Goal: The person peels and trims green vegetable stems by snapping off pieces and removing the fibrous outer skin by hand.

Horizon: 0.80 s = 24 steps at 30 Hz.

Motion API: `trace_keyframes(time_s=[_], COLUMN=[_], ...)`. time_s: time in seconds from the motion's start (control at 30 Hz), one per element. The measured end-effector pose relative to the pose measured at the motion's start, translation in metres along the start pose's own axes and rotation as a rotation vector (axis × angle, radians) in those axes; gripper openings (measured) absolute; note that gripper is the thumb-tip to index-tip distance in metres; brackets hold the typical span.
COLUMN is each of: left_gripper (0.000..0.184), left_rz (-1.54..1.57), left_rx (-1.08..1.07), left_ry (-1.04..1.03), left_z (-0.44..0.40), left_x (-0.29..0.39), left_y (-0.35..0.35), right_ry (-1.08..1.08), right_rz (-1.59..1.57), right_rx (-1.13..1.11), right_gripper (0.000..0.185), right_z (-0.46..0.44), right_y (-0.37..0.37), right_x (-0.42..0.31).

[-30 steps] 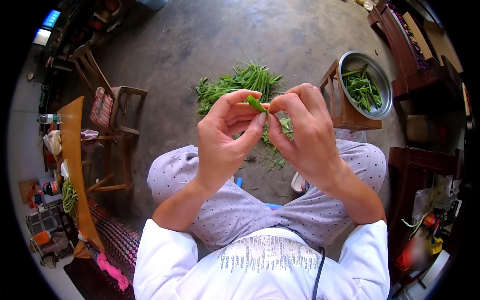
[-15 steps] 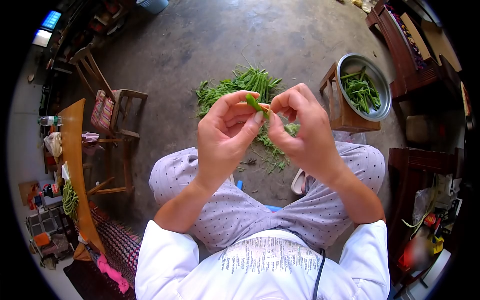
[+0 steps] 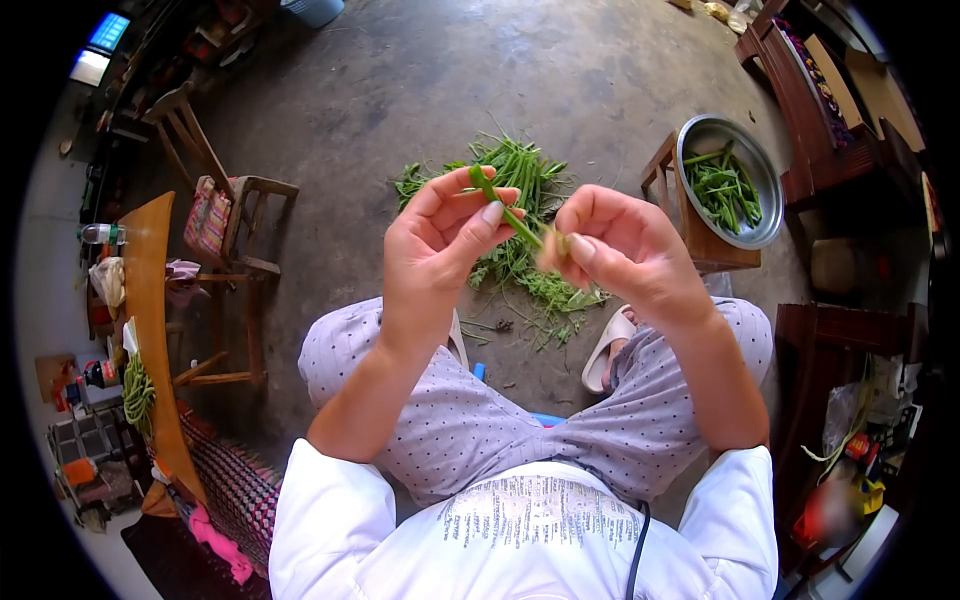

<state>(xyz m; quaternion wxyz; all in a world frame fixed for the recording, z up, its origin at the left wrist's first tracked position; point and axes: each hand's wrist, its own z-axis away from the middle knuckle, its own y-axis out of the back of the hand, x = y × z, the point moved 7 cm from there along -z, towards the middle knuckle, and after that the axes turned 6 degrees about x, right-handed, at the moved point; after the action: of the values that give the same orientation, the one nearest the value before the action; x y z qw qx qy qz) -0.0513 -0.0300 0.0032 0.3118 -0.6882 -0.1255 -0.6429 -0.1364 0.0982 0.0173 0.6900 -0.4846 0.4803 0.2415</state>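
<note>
A green stem (image 3: 510, 215) slants between my two hands, above the floor. My left hand (image 3: 442, 235) pinches its upper part between thumb and fingers. At its lower right end, my right hand (image 3: 625, 255) is closed, thumb against fingers; a small pale yellowish bit shows at the blurred fingertips. Behind and below the hands, a heap of green stalks (image 3: 520, 165) lies on the floor, with loose leafy pieces (image 3: 550, 290) nearer my feet. Cut green stems (image 3: 722, 190) lie in a metal basin (image 3: 765, 225) at the right.
Under the basin is a wooden stool (image 3: 715, 252). A wooden chair (image 3: 250, 185) with a patterned cushion stands at the left, near a wooden table edge (image 3: 150, 300). Dark wooden furniture (image 3: 830, 170) stands at the right. A blue bucket (image 3: 315, 10) is at the top.
My hands have moved apart, the right one to the right and slightly down. More of the green stem now shows between them.
</note>
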Motion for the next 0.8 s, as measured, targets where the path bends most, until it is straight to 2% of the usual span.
trace_keyframes(time_s=[0.07,0.13,0.2,0.3,0.4,0.43,0.47,0.53,0.63,0.8], left_gripper=[0.033,0.033,0.032,0.033,0.034,0.035,0.035,0.035,0.035,0.035], left_rz=[0.073,0.087,0.134,0.145,0.165,0.176,0.177,0.186,0.136,0.053], left_rx=[0.086,0.125,0.138,0.127,0.093,0.067,0.066,0.044,0.030,0.021], left_ry=[0.085,0.068,0.029,0.022,0.057,0.085,0.090,0.102,0.067,-0.017], left_z=[-0.002,-0.004,-0.006,-0.005,-0.001,0.001,0.002,0.005,0.010,0.014], left_x=[-0.002,0.001,0.006,0.007,0.003,0.001,-0.001,-0.004,-0.002,-0.001], left_y=[0.008,0.012,0.019,0.021,0.016,0.012,0.010,0.002,-0.008,-0.011], right_ry=[-0.063,-0.130,-0.141,0.167,0.190,0.224,0.219,0.563,0.632,0.613], right_rz=[0.070,0.138,0.801,1.432,1.259,0.986,0.986,0.981,0.954,0.967], right_rx=[-0.018,-0.043,0.112,0.522,0.537,0.490,0.493,0.342,0.380,0.401], right_gripper=[0.008,0.008,0.008,0.005,0.009,0.015,0.015,0.013,0.012,0.011], right_z=[0.003,0.009,0.014,0.017,0.014,0.012,0.011,0.012,0.009,0.007], right_y=[0.005,0.013,0.043,0.065,0.059,0.050,0.040,0.002,-0.008,-0.007], right_x=[0.001,0.000,-0.006,-0.039,-0.047,-0.042,-0.038,-0.046,-0.033,-0.026])
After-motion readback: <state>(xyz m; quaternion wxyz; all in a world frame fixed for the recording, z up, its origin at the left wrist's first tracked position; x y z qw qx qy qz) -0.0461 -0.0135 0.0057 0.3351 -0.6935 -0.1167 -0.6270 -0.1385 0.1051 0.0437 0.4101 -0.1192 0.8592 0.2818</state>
